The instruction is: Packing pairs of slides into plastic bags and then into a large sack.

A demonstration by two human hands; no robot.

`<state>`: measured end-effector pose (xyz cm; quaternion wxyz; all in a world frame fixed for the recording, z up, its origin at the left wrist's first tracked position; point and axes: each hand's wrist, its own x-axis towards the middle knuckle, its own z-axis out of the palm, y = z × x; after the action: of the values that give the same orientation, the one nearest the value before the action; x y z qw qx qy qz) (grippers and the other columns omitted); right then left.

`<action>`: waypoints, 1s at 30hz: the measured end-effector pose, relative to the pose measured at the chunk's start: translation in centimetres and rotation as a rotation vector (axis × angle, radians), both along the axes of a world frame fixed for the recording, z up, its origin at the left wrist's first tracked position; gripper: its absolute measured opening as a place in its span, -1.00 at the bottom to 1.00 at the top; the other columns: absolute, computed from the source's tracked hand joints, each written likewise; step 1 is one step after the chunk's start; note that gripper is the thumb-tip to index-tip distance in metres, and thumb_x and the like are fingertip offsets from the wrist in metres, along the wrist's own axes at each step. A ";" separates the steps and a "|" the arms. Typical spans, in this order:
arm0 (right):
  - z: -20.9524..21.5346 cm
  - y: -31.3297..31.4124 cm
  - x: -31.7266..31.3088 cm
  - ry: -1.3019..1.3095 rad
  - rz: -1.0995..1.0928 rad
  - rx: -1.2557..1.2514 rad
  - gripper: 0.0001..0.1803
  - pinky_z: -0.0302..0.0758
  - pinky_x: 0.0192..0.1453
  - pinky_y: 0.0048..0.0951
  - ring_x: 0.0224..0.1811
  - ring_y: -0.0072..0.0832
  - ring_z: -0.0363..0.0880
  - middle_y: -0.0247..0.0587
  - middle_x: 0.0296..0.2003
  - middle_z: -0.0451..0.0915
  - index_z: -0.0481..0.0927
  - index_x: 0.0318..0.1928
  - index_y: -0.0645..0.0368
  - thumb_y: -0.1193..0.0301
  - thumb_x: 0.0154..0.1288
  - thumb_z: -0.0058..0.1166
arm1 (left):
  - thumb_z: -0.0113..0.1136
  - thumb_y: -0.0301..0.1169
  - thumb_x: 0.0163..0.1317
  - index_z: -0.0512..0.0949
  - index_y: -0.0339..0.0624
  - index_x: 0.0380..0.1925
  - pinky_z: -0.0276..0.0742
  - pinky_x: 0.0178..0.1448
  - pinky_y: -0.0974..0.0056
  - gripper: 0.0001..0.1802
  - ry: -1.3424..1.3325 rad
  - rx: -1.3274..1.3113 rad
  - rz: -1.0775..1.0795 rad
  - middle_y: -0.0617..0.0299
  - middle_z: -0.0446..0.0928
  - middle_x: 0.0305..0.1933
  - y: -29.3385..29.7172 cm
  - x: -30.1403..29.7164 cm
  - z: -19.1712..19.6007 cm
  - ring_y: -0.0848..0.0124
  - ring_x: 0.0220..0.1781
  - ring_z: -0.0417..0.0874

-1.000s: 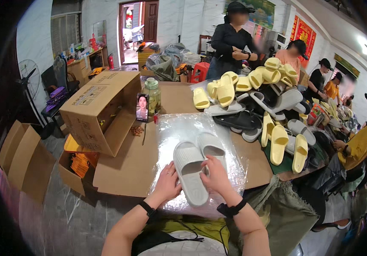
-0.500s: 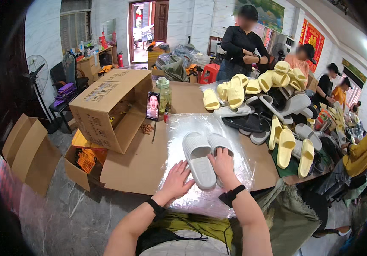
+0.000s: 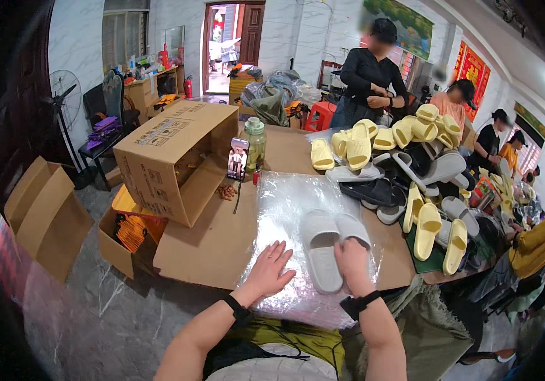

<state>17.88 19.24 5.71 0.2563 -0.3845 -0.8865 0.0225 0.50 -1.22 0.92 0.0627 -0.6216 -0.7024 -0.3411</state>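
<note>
A pair of grey slide slippers (image 3: 323, 263) lies side by side on a stack of clear plastic bags (image 3: 279, 206). My right hand (image 3: 352, 259) is closed on the right-hand slipper, its fingers curled at the strap and partly hidden. Much of that slipper's footbed is covered by the hand. To the left of the pair, my left hand (image 3: 269, 270) lies flat on the plastic with its fingers spread, apart from the slippers.
Yellow, grey and black slippers (image 3: 406, 159) are heaped at the right. An open cardboard box (image 3: 152, 174), a propped phone (image 3: 237, 159) and a green-lidded jar (image 3: 255, 136) stand at the left. Across the table is a person in black (image 3: 374, 76); others work further right.
The grey slippers have shifted right across the plastic with my right hand. My left hand stays on the plastic, now further from them. The whole view has turned slightly left.
</note>
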 end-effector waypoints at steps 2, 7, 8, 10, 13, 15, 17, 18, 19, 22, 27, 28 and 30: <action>-0.2 1.1 2.9 0.032 -0.052 0.000 -0.56 0.57 -0.14 0.06 -0.31 0.11 0.66 0.12 -0.35 0.64 0.67 -0.44 0.29 0.13 0.34 0.09 | 0.16 -0.03 0.33 0.47 -0.25 0.29 0.14 0.56 -0.11 -0.34 -0.006 0.022 -0.019 -0.21 0.31 0.46 0.0 0.0 0.0 -0.15 0.52 0.26; -0.2 2.0 7.8 0.137 -0.206 -0.079 -0.57 0.51 -0.22 0.04 -0.35 0.11 0.63 0.16 -0.42 0.60 0.62 -0.47 0.34 0.16 0.28 0.17 | 0.17 -0.02 0.33 0.52 -0.23 0.25 0.15 0.56 -0.08 -0.37 -0.030 0.029 -0.019 -0.19 0.35 0.45 -0.1 -0.3 -0.1 -0.13 0.52 0.27; 0.2 1.4 8.5 0.235 -0.189 -0.115 -0.58 0.48 -0.24 0.04 -0.38 0.10 0.61 0.17 -0.45 0.59 0.60 -0.48 0.35 0.17 0.26 0.20 | 0.18 -0.02 0.32 0.54 -0.22 0.23 0.15 0.56 -0.07 -0.38 -0.049 0.023 -0.015 -0.19 0.37 0.43 -0.2 -0.2 0.1 -0.12 0.51 0.28; 1.0 -1.0 8.4 0.329 -0.153 -0.045 -0.58 0.41 -0.34 -0.01 -0.47 0.09 0.55 0.16 -0.57 0.50 0.51 -0.59 0.38 0.25 0.21 0.23 | 0.20 -0.06 0.30 0.56 -0.20 0.22 0.17 0.55 -0.07 -0.41 -0.064 0.027 -0.016 -0.17 0.39 0.41 -0.4 0.2 1.1 -0.11 0.50 0.30; 1.9 -5.3 7.4 0.449 -0.026 -0.120 -0.59 0.40 -0.35 -0.01 -0.46 0.08 0.54 0.13 -0.58 0.48 0.45 -0.59 0.35 0.29 0.21 0.24 | 0.20 -0.18 0.23 0.60 -0.17 0.17 0.23 0.52 -0.07 -0.47 -0.062 0.070 -0.058 -0.15 0.43 0.39 -0.9 -0.2 0.5 -0.09 0.47 0.35; -0.2 -5.6 7.0 0.298 -0.055 -0.165 -0.61 0.48 -0.27 0.02 -0.39 0.11 0.58 0.15 -0.45 0.54 0.52 -0.46 0.34 0.22 0.26 0.24 | 0.13 -0.36 0.14 0.65 -0.14 0.08 0.32 0.46 -0.08 -0.53 -0.066 0.138 -0.121 -0.14 0.45 0.36 -0.2 -0.7 -0.2 -0.09 0.42 0.40; -1.8 -6.3 6.3 0.108 -0.130 -0.200 -0.54 0.56 -0.12 0.11 -0.26 0.21 0.63 0.26 -0.27 0.59 0.57 -0.29 0.37 0.11 0.32 0.19 | 0.11 -0.39 0.13 0.66 -0.13 0.06 0.34 0.44 -0.08 -0.55 -0.093 0.143 -0.129 -0.15 0.45 0.36 -0.2 -0.8 -0.3 -0.11 0.42 0.40; -2.1 -6.1 6.3 0.113 -0.126 -0.200 -0.54 0.56 -0.12 0.11 -0.26 0.21 0.63 0.26 -0.27 0.59 0.57 -0.29 0.37 0.11 0.32 0.19 | 0.10 -0.42 0.12 0.67 -0.12 0.03 0.36 0.42 -0.07 -0.56 -0.126 0.150 -0.137 -0.16 0.45 0.36 -0.3 -0.9 -0.1 -0.12 0.41 0.40; -2.3 -5.8 6.3 0.124 -0.120 -0.221 -0.54 0.57 -0.11 0.12 -0.25 0.23 0.63 0.27 -0.27 0.59 0.58 -0.28 0.36 0.10 0.33 0.19 | 0.12 -0.46 0.10 0.68 -0.09 0.02 0.39 0.39 -0.04 -0.57 -0.124 0.187 -0.135 -0.14 0.50 0.28 -0.3 -0.9 0.0 -0.12 0.34 0.45; -3.6 -5.5 6.7 0.306 -0.095 -0.140 -0.57 0.48 -0.24 0.09 -0.38 0.16 0.57 0.19 -0.45 0.56 0.55 -0.48 0.34 0.17 0.26 0.27 | 0.13 -0.47 0.08 0.68 -0.08 -0.01 0.45 0.30 -0.02 -0.57 -0.105 0.193 -0.115 -0.07 0.55 0.12 -0.7 0.1 1.7 -0.08 0.19 0.51; -3.6 -5.7 9.2 0.320 -0.121 -0.158 -0.63 0.44 -0.25 0.03 -0.36 0.10 0.54 0.15 -0.46 0.54 0.55 -0.46 0.35 0.25 0.28 0.24 | 0.16 -0.45 0.04 0.67 -0.09 -0.08 0.50 0.13 0.03 -0.62 -0.103 0.104 -0.114 0.02 0.52 -0.07 -1.0 0.2 2.2 0.02 0.05 0.53; -4.0 -5.7 10.0 0.330 -0.139 -0.122 -0.64 0.43 -0.25 0.01 -0.36 0.08 0.54 0.15 -0.46 0.54 0.56 -0.45 0.36 0.27 0.27 0.24 | 0.17 -0.45 0.03 0.66 -0.10 -0.11 0.51 0.09 0.04 -0.64 -0.074 0.090 -0.133 0.03 0.51 -0.11 -0.9 0.3 2.2 0.04 0.03 0.53; -2.8 -6.9 11.7 0.391 -0.148 -0.243 -0.62 0.43 -0.20 -0.04 -0.30 0.07 0.53 0.15 -0.40 0.54 0.54 -0.41 0.40 0.27 0.34 0.22 | 0.18 -0.44 0.02 0.65 -0.10 -0.10 0.52 0.09 0.04 -0.63 -0.038 0.078 -0.129 0.03 0.51 -0.12 -0.8 0.3 2.3 0.04 0.02 0.54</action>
<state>29.55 12.32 2.90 0.3760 -0.4647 -0.7802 0.1845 0.82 -2.03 3.19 0.0514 -0.6562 -0.6481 -0.3832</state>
